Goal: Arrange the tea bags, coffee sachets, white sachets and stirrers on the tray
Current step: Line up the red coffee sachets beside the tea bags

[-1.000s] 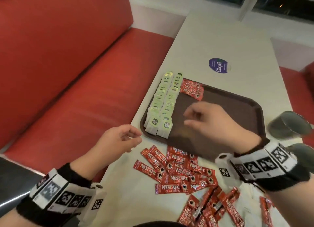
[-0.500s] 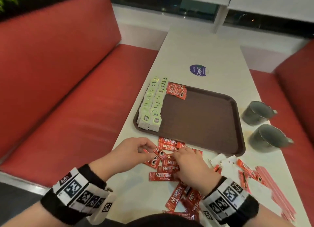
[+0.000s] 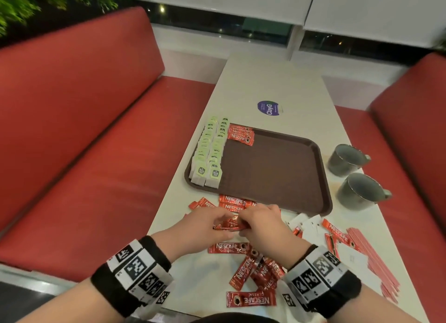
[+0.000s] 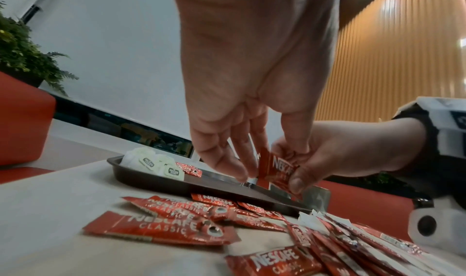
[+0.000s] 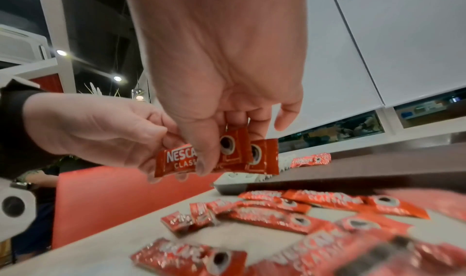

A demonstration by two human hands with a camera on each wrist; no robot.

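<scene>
Both hands meet just in front of the brown tray [image 3: 323,177]. My left hand [image 3: 217,222] and right hand [image 3: 251,220] together pinch a small bundle of red coffee sachets [image 3: 230,225] a little above the table. In the right wrist view the held sachets [image 5: 227,156] overlap, gripped by thumb and fingers. Two rows of green tea bags [image 3: 210,153] fill the tray's left side, with a short stack of coffee sachets [image 3: 241,135] beside them at the far end. Loose coffee sachets [image 3: 253,272] lie under and near my wrists. White sachets [image 3: 309,226] and pink stirrers [image 3: 371,257] lie to the right.
Two grey mugs [image 3: 347,159] [image 3: 362,191] stand right of the tray. A round purple sticker [image 3: 269,108] marks the table beyond it. Red benches flank the narrow table on both sides.
My right hand came back from over the tray to the pile. My left hand moved in as well. Both now hold a bundle of coffee sachets lifted off the table.
</scene>
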